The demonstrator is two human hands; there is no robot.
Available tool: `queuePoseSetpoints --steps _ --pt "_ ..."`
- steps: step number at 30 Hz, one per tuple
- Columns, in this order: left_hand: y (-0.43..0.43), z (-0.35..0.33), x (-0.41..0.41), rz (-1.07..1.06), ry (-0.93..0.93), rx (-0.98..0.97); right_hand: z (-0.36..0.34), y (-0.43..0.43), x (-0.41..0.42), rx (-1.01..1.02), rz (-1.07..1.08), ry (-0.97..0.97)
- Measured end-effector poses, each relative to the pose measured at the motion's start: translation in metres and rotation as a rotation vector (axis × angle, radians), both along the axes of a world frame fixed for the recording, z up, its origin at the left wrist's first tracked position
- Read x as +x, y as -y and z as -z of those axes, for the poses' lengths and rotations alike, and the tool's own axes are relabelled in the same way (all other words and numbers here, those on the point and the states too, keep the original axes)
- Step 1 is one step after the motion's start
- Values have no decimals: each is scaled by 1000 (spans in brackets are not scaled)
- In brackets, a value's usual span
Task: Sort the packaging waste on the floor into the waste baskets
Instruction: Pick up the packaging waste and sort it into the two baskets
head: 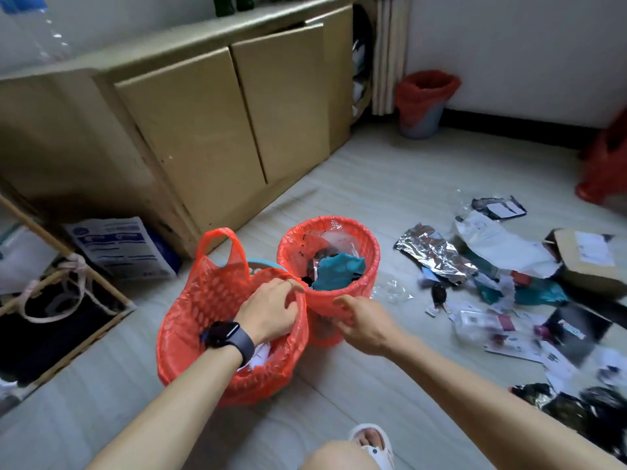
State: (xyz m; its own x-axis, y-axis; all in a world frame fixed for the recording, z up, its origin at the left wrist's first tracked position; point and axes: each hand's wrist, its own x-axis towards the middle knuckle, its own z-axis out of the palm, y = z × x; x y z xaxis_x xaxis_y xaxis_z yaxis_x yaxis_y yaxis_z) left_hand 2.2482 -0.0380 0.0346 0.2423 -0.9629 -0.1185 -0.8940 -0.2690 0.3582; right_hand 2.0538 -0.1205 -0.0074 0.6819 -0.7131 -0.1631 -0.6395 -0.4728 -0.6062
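Nearest me, a bent knee point(336, 456) and a white sandal point(371, 442) filled the bottom edge. My left hand point(271, 308) was closed on the red liner point(190, 300) at the near basket's point(234, 385) rim. My right hand point(361, 322) pinched the liner of the far basket point(339, 232) beside it. Packaging waste point(502, 266) lay scattered on the floor point(373, 184) to the right.

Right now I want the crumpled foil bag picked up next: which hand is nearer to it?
Right. The right hand pinches the bag rim, left of the foil bag; the left hand is farther left.
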Motion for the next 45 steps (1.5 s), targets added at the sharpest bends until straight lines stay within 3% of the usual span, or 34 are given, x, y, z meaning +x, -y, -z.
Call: queuePoseSetpoints --steps 6,10,17,21,26,34,38,42,45 --pt "64 -27 -117 287 21 -57 -40 31 -115 -120 131 -173" --pt "103 -21 -207 464 -2 4 -47 41 -217 -89 313 -260" --pt "123 51 -336 671 -21 212 44 -3 -383 220 752 -286" --pt "121 113 -384 712 -22 366 107 -34 -437 399 874 -353" --pt "118 188 -400 658 9 596 165 -31 -463 496 985 -359" --pt "142 266 -371 393 70 732 229 21 -447 434 1122 -412" --pt "150 294 -353 332 86 837 251 48 -431 428 1088 -499" --pt "155 303 -354 376 154 819 270 55 -423 415 964 -637" --pt "164 296 -366 384 204 899 271 47 -416 318 1007 -602"
